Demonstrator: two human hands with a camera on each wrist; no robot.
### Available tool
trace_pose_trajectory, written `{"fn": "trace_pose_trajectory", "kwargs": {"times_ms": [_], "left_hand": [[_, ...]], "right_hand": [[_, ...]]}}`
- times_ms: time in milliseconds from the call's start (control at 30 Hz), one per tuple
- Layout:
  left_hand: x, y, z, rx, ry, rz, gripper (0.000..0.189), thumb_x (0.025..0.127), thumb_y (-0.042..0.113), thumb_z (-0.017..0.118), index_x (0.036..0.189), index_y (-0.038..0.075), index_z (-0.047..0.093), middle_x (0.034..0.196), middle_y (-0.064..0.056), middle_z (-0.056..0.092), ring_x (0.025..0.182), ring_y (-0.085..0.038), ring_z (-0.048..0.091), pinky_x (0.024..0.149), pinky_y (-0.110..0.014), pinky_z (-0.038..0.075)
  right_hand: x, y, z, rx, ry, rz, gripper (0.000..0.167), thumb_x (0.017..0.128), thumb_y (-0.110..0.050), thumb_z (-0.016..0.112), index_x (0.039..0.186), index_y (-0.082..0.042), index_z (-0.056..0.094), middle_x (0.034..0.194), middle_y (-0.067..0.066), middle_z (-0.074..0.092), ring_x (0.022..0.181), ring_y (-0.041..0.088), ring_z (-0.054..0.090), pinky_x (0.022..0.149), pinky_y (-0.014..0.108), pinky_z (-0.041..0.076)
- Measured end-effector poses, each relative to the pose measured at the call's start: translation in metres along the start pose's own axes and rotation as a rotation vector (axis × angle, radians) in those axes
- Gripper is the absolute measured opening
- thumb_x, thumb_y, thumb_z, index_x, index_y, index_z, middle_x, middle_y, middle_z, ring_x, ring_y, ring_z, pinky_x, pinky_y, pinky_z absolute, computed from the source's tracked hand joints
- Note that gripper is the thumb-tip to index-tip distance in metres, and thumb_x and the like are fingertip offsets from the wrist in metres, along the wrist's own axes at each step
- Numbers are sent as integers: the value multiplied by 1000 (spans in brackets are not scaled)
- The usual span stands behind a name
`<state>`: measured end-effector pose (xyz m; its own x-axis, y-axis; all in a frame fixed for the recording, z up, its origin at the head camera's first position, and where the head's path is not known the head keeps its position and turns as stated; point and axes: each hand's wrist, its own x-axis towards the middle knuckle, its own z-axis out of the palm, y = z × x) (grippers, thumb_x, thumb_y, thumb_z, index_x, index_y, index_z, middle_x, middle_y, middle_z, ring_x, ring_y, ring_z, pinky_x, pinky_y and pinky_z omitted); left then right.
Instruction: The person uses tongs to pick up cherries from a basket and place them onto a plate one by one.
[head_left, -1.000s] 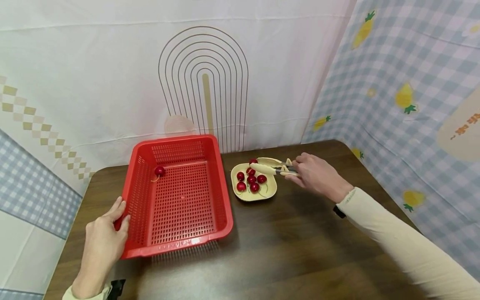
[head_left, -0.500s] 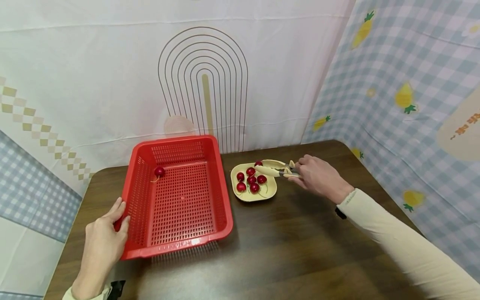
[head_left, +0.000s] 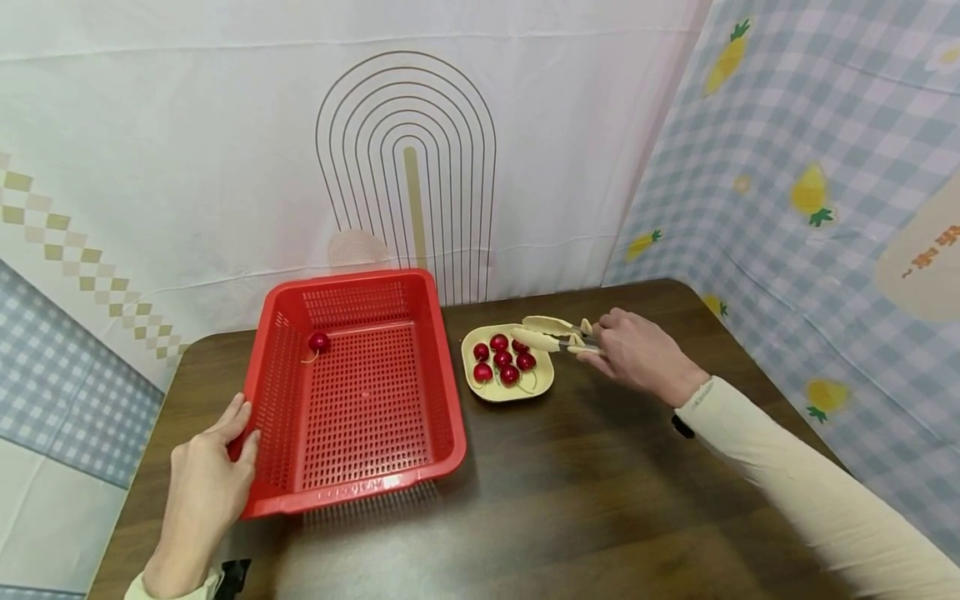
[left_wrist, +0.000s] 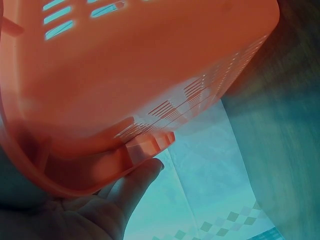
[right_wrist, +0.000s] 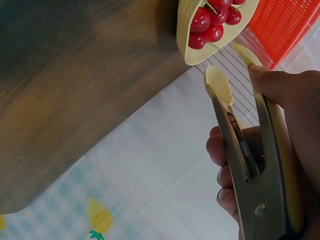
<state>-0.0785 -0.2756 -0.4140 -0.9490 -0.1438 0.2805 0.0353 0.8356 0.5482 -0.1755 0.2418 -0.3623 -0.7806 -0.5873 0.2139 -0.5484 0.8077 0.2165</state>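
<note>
My left hand [head_left: 210,479] grips the left rim of a red perforated basket [head_left: 352,492]; in the left wrist view its thumb [left_wrist: 140,182] lies along the rim. One stemmed cherry [head_left: 318,342] lies at the back left inside the basket. My right hand [head_left: 633,350] holds a pair of tongs [head_left: 540,340] with cream tips, over the right back of a small cream plate [head_left: 542,379]. Several cherries [head_left: 509,375] sit on the plate, one partly hidden under the tongs. In the right wrist view the tips are apart, with nothing visible between them.
Everything stands on a dark wooden table [head_left: 570,492]. A white patterned cloth [head_left: 555,167] hangs close behind it, and a blue checked cloth [head_left: 757,242] on the right. The plate is just right of the basket.
The tongs have shifted slightly right, and the cherry at their tips has come down onto the plate's right back part. The left hand and basket stay in place.
</note>
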Motion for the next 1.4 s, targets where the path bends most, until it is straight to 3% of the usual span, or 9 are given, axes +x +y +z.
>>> {"fn": "trace_pose_trajectory", "kwargs": {"times_ms": [733,1033,1400], "left_hand": [[1,1,0,-4,4,3,45,92,1,68,134,-11,59,141,-24,57,121,-54,57,93,-68,50],[-1,0,-1,1,4,3,44,92,1,68,134,-11,59,142,-24,58,121,-54,57,93,-68,50],[0,1,-1,-3,14,9,43,91,0,68,132,-12,60,140,-24,59,121,-55,57,94,-68,49]], "right_hand": [[28,-6,-21,-46,53,-71,40,96,-37,70,77,-2,65,74,11,60,74,30,60,71,44,56],[40,-9,-29,-28,45,-53,42,95,-36,71,68,-6,59,70,9,58,65,26,56,60,41,54],[55,-13,-37,-13,13,-40,42,98,-39,67,76,-3,65,74,10,61,66,27,57,59,43,54]]}}
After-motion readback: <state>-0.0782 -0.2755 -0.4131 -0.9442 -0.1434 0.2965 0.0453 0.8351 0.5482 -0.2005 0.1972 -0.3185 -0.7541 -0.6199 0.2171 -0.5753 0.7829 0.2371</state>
